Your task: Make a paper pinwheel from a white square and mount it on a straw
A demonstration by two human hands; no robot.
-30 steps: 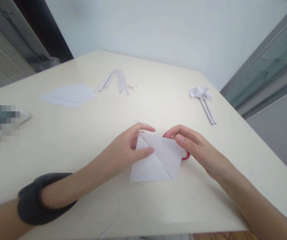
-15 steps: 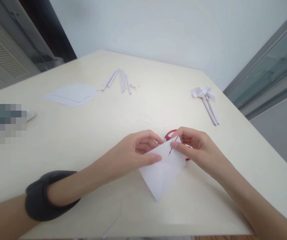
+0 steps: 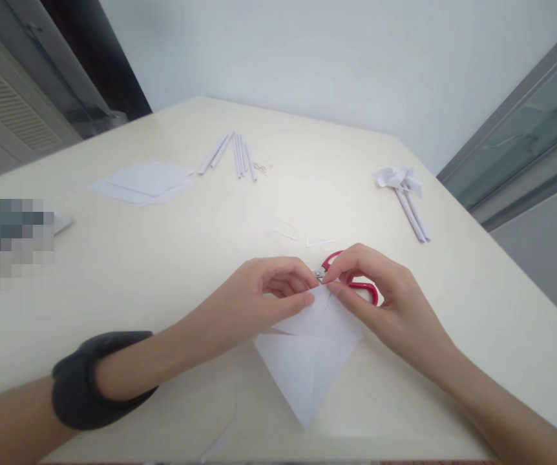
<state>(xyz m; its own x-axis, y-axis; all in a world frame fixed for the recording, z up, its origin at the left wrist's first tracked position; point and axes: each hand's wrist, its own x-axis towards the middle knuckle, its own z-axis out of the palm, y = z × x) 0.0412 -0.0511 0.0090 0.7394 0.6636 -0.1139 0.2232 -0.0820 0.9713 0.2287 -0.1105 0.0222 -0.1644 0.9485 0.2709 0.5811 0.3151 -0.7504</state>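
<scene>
A pale table [image 3: 162, 258] by a white wall. The left hand [image 3: 263, 294] and right hand [image 3: 380, 297] each pinch the top edge of a folded white paper [image 3: 307, 361], near red scissors [image 3: 351, 278] lying behind it.

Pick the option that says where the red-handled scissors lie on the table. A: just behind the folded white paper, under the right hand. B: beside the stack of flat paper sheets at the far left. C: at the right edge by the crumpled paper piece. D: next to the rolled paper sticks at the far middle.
A: the red-handled scissors lie just behind the folded white paper, partly covered by the right hand whose fingers pinch the paper's top edge.
</scene>
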